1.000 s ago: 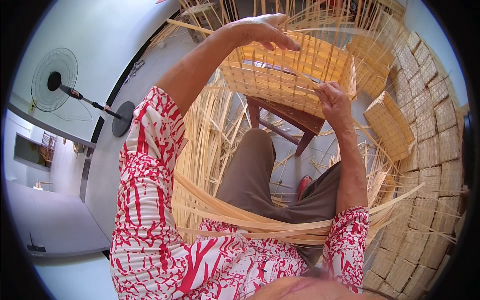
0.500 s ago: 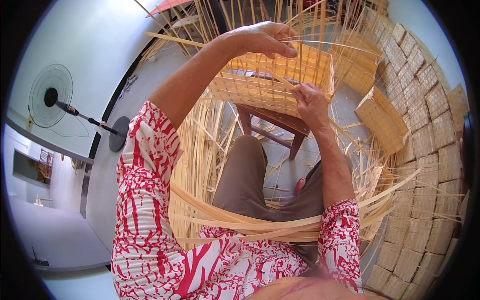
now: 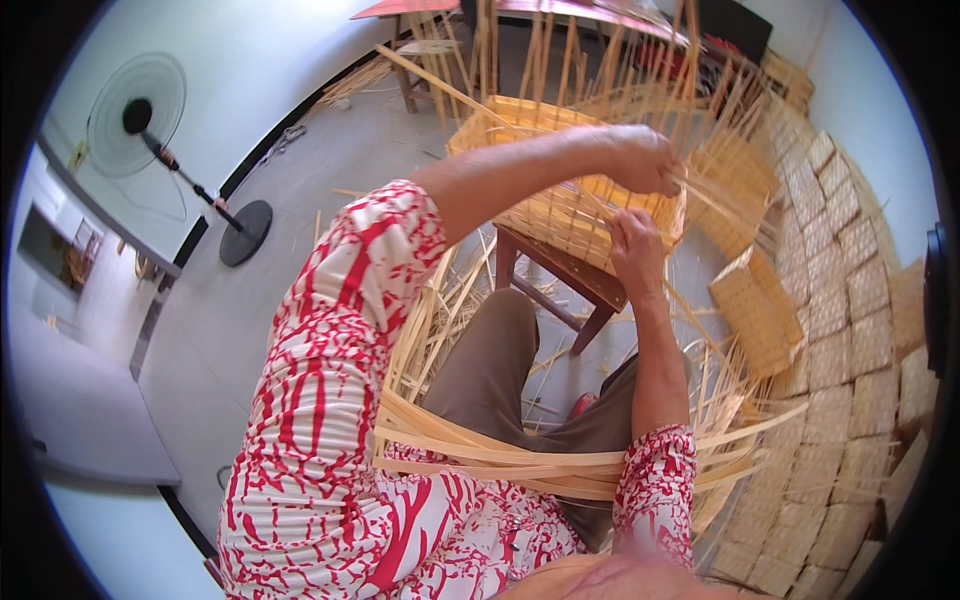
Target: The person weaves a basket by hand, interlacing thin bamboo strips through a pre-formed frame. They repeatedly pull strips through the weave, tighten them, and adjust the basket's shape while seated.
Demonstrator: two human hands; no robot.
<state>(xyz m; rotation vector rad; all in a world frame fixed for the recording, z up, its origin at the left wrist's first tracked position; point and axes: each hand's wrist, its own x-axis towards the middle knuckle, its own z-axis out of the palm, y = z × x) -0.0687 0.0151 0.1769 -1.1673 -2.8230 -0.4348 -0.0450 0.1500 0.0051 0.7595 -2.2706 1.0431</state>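
A partly woven yellow basket (image 3: 555,225) of flat bamboo strips rests on a brown wooden stool (image 3: 565,268) in front of my knees. Tall uprights (image 3: 540,55) rise unwoven from its far side. My left hand (image 3: 645,160) reaches across above the basket's right end, closed on thin bamboo strips (image 3: 722,198) that trail off to the right, blurred. Just below it, my right hand (image 3: 637,242) is a fist at the near wall, pinching a bamboo strip at the weave. A bundle of long, pale strips (image 3: 500,455) lies across my lap.
More loose strips (image 3: 450,320) litter the floor by the stool. To the right stand a finished-looking woven basket (image 3: 757,310) and a large stack of woven pieces (image 3: 845,340). A standing fan (image 3: 240,232) is at the left, and a pink-topped table (image 3: 520,8) at the back.
My left hand has swung right and down, from above the basket's middle to its right end, drawing strips along. The right hand stays at the near wall. The view has shifted too.
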